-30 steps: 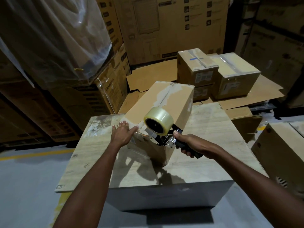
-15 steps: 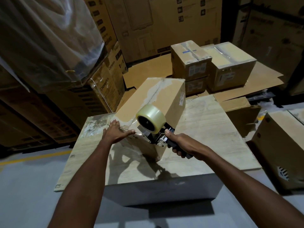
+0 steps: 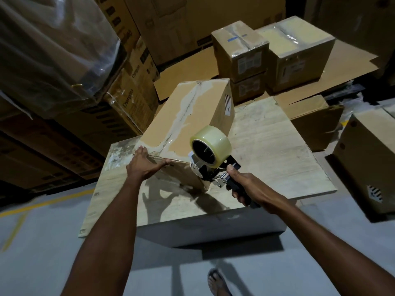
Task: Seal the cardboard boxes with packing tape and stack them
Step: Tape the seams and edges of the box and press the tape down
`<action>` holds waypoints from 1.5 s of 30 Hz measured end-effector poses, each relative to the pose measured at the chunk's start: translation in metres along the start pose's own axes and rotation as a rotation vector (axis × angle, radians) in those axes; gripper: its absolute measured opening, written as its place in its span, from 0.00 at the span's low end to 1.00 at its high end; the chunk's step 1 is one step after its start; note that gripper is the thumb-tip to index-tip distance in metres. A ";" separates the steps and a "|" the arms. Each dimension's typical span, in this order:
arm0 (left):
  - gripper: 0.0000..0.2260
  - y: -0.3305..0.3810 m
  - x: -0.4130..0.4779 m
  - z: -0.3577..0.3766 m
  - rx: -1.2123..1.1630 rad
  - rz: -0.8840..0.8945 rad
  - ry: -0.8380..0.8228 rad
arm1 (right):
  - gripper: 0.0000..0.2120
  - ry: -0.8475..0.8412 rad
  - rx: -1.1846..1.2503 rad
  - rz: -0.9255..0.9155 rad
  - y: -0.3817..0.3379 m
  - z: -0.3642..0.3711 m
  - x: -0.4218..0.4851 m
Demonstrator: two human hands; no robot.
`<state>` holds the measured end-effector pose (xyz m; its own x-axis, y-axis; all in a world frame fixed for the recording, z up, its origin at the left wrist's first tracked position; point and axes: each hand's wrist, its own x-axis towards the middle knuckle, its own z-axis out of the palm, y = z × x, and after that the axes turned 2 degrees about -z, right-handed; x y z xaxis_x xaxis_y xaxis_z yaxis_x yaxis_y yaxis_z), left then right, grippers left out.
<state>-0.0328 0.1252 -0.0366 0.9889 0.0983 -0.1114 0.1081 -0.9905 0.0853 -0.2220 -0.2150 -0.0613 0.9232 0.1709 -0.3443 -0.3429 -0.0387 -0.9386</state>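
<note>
At the near top edge of the box (image 3: 188, 116), the fingers (image 3: 140, 152) of the left hand (image 3: 145, 166) lie straight and spread, with the thumb out along the front face. They press the box steady and curl round nothing. Just beside them, the fingers (image 3: 235, 194) of the right hand (image 3: 250, 186) wrap tightly round the handle of the tape gun (image 3: 213, 167). Its mouth sits against the box's near face just under the top edge, and the clear roll (image 3: 210, 144) rides above.

The box lies at a slant on the wooden tabletop (image 3: 273, 142). Its top seam shows a ragged pale strip of old tape; whether any fresh tape runs along it I cannot tell. By my reading the strip for this box is only at its start — the pull along the seam, the cut, and the lift onto the pile are all left.

Behind the tabletop, two small boxes (image 3: 239, 48) stand one on the other, with a bigger box (image 3: 299, 50) close against their right side. All have shiny tape on top and look finished. Whether the large box (image 3: 367, 159) at the far right is sealed I cannot tell.
</note>
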 end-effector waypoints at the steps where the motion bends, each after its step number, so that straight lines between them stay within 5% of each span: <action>1: 0.70 0.002 -0.003 0.000 0.003 -0.007 0.002 | 0.37 0.009 -0.005 0.006 0.002 -0.003 -0.002; 17: 0.73 0.027 -0.010 0.006 -0.060 -0.085 0.045 | 0.38 0.029 0.039 0.024 0.032 0.001 0.036; 25: 0.64 0.052 -0.009 0.024 -0.099 -0.236 0.152 | 0.40 -0.099 0.689 0.229 0.036 -0.009 0.072; 45: 0.70 0.046 0.005 0.024 0.007 -0.256 0.103 | 0.38 0.054 1.246 0.274 0.138 -0.113 0.138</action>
<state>-0.0255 0.0781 -0.0574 0.9345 0.3548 -0.0275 0.3558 -0.9326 0.0601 -0.1221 -0.3074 -0.2411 0.7926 0.2629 -0.5502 -0.4257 0.8846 -0.1905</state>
